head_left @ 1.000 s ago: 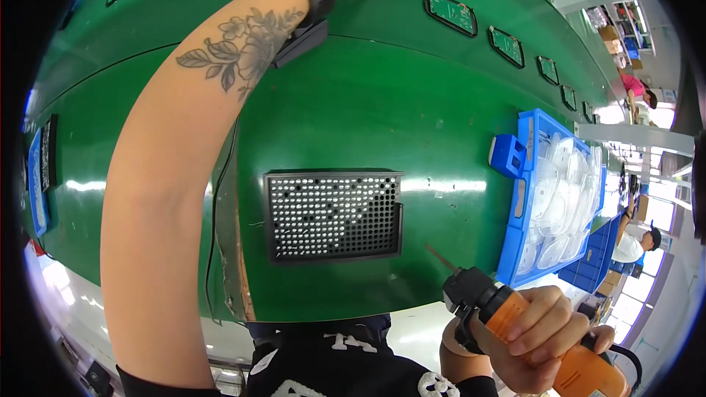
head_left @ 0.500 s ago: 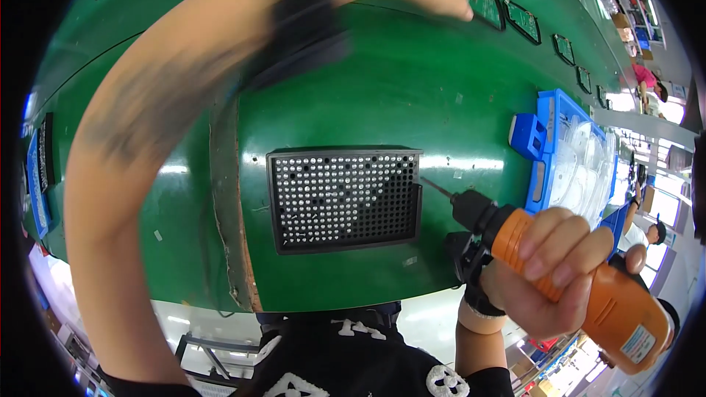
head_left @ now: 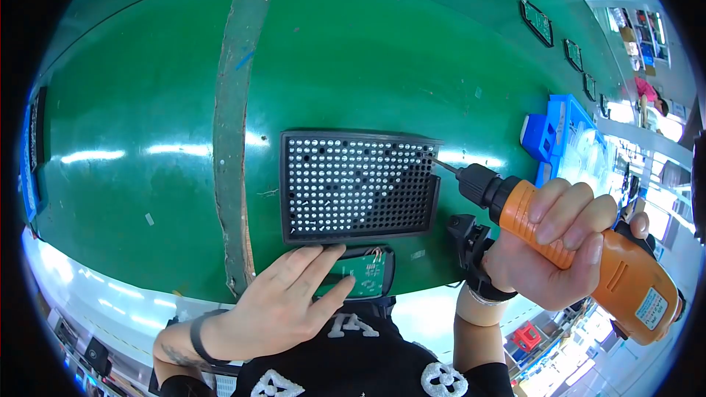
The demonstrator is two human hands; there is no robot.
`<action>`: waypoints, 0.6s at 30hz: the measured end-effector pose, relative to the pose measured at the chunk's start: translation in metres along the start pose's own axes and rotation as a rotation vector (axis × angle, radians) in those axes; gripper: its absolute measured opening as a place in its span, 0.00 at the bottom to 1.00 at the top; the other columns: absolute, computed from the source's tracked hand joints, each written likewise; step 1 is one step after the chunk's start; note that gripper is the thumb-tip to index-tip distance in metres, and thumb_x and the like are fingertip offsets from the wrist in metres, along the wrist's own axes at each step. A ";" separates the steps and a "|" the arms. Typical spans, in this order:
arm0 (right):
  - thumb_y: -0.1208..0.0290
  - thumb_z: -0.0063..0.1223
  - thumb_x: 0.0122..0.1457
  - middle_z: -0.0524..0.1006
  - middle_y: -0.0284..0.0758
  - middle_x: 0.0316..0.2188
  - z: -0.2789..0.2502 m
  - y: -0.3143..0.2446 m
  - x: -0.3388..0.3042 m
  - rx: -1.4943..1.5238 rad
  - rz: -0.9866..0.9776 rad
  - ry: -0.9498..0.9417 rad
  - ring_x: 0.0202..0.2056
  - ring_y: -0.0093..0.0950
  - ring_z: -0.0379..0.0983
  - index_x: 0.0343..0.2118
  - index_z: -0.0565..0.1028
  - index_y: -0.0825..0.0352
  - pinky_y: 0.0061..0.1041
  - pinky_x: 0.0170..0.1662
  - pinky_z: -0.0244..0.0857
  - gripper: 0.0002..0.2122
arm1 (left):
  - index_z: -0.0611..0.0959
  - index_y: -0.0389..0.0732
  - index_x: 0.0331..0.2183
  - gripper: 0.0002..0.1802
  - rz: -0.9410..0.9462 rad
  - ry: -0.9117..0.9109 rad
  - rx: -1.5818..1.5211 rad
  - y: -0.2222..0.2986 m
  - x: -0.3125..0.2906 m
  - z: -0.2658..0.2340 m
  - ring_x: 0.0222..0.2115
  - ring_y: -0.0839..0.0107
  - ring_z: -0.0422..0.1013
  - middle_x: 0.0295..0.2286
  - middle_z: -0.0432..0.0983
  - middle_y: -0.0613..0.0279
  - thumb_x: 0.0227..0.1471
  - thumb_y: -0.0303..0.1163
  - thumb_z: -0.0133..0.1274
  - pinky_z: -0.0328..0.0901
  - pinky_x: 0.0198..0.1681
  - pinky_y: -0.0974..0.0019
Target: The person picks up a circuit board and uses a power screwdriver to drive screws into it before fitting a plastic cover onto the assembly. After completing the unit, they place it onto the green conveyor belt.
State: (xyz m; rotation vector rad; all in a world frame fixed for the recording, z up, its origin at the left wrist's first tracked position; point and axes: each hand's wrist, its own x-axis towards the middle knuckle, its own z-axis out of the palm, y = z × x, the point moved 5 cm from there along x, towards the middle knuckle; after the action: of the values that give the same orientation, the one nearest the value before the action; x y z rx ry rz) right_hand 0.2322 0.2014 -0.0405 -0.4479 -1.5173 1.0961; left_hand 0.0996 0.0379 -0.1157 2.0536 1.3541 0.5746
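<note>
In my right hand is an orange electric screwdriver with a black front end, fingers wrapped round its body. Its thin bit points left, the tip at the right side of a black screw tray. Silvery screws fill many of the tray's holes; the dark holes are mostly at the lower right. My left hand holds a green circuit board in a black frame, just in front of the tray at the near table edge. Its fingers and thumb cover the board's left part.
A blue bin with clear plastic pieces stands right of the tray. Several framed boards lie in a row at the far right. A worn strip runs across the green table on the left. Another person appears at the far right.
My left hand has come from a board in the far right row to the near edge, with a framed board now under it. The screwdriver's tip has moved to the tray's right side.
</note>
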 end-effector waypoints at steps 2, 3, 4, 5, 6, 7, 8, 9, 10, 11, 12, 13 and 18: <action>0.72 0.39 0.54 0.63 0.29 0.19 -0.001 -0.001 0.000 -0.010 0.006 0.008 0.18 0.19 0.63 0.42 0.63 0.59 0.21 0.24 0.58 0.12 | 0.78 0.40 0.35 0.20 -0.036 0.102 0.046 0.000 0.000 0.005 0.40 0.57 0.63 0.43 0.67 0.49 0.33 0.32 0.59 0.62 0.41 0.60; 0.72 0.39 0.54 0.63 0.29 0.19 -0.001 0.000 0.000 -0.009 0.010 0.003 0.18 0.19 0.63 0.42 0.63 0.59 0.21 0.24 0.58 0.12 | 0.78 0.40 0.35 0.20 -0.040 0.104 0.042 -0.001 0.000 0.010 0.40 0.57 0.63 0.43 0.67 0.49 0.33 0.32 0.59 0.62 0.41 0.60; 0.72 0.39 0.53 0.63 0.29 0.19 -0.001 0.001 0.000 -0.008 0.012 0.004 0.19 0.19 0.63 0.41 0.63 0.59 0.21 0.24 0.58 0.11 | 0.78 0.40 0.35 0.20 -0.051 0.129 0.039 -0.002 -0.001 0.012 0.40 0.57 0.63 0.43 0.67 0.50 0.33 0.32 0.59 0.62 0.41 0.60; 0.72 0.39 0.53 0.63 0.29 0.19 -0.002 0.001 -0.001 -0.006 0.013 0.005 0.19 0.19 0.63 0.41 0.63 0.59 0.21 0.24 0.59 0.11 | 0.78 0.40 0.35 0.20 -0.061 0.154 0.035 -0.002 -0.002 0.015 0.40 0.57 0.63 0.43 0.66 0.50 0.33 0.31 0.59 0.61 0.40 0.59; 0.71 0.39 0.53 0.63 0.29 0.18 -0.002 0.001 -0.001 -0.005 0.013 0.007 0.19 0.19 0.63 0.41 0.64 0.60 0.21 0.24 0.59 0.11 | 0.78 0.41 0.35 0.20 -0.070 0.177 0.033 -0.001 -0.003 0.016 0.40 0.57 0.63 0.43 0.66 0.50 0.34 0.31 0.59 0.60 0.40 0.59; 0.71 0.39 0.53 0.63 0.29 0.18 -0.004 0.003 -0.002 -0.004 0.017 0.005 0.19 0.19 0.63 0.41 0.64 0.60 0.21 0.24 0.59 0.11 | 0.78 0.41 0.35 0.20 -0.074 0.177 0.030 -0.001 -0.003 0.018 0.40 0.57 0.63 0.43 0.66 0.50 0.34 0.31 0.59 0.60 0.40 0.59; 0.72 0.38 0.54 0.62 0.29 0.19 -0.005 0.004 -0.003 0.011 -0.006 -0.022 0.19 0.20 0.63 0.43 0.60 0.59 0.22 0.24 0.60 0.13 | 0.78 0.41 0.35 0.20 -0.088 0.193 0.014 0.000 -0.003 0.019 0.40 0.57 0.62 0.43 0.66 0.51 0.33 0.31 0.59 0.60 0.39 0.59; 0.73 0.37 0.55 0.62 0.30 0.20 -0.005 0.005 -0.003 0.026 -0.029 -0.047 0.19 0.21 0.63 0.46 0.56 0.58 0.24 0.24 0.61 0.15 | 0.78 0.41 0.35 0.20 -0.103 0.209 -0.002 0.000 -0.002 0.019 0.40 0.57 0.62 0.44 0.66 0.51 0.33 0.31 0.59 0.59 0.39 0.58; 0.73 0.37 0.56 0.61 0.31 0.21 -0.005 0.004 -0.004 0.040 -0.050 -0.073 0.18 0.22 0.62 0.48 0.52 0.58 0.25 0.23 0.62 0.17 | 0.78 0.41 0.35 0.20 -0.117 0.223 -0.018 0.000 -0.002 0.020 0.40 0.57 0.62 0.44 0.66 0.52 0.33 0.31 0.59 0.58 0.39 0.58; 0.73 0.37 0.56 0.61 0.31 0.21 -0.006 0.003 -0.006 0.039 -0.046 -0.072 0.18 0.22 0.62 0.48 0.52 0.58 0.25 0.23 0.62 0.17 | 0.78 0.41 0.35 0.20 -0.119 0.221 -0.022 0.001 -0.001 0.021 0.40 0.57 0.62 0.44 0.66 0.52 0.33 0.31 0.59 0.58 0.39 0.58; 0.72 0.38 0.55 0.61 0.30 0.20 -0.006 0.000 -0.007 0.036 -0.029 -0.061 0.19 0.21 0.61 0.43 0.53 0.58 0.24 0.24 0.61 0.13 | 0.78 0.41 0.34 0.19 -0.126 0.229 -0.028 0.001 0.001 0.021 0.40 0.57 0.62 0.44 0.66 0.54 0.33 0.31 0.59 0.58 0.39 0.58; 0.72 0.39 0.54 0.61 0.30 0.19 -0.007 -0.007 -0.007 0.023 -0.009 -0.047 0.19 0.20 0.61 0.38 0.55 0.58 0.23 0.25 0.59 0.10 | 0.78 0.41 0.34 0.19 -0.128 0.234 -0.042 0.001 0.003 0.020 0.40 0.57 0.62 0.44 0.67 0.56 0.33 0.31 0.59 0.58 0.39 0.57; 0.72 0.48 0.49 0.63 0.29 0.16 -0.004 -0.043 -0.022 0.065 -0.119 0.006 0.17 0.21 0.61 0.31 0.56 0.60 0.20 0.24 0.58 0.12 | 0.78 0.42 0.33 0.19 -0.153 0.286 -0.051 0.000 0.003 0.021 0.40 0.58 0.62 0.43 0.69 0.63 0.31 0.29 0.59 0.57 0.40 0.57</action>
State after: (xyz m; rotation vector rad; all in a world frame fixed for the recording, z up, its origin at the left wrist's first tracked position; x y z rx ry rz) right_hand 0.2542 0.1648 -0.0183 -0.3118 -1.4791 1.0467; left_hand 0.1148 0.0357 -0.1309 1.8584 1.6252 0.8502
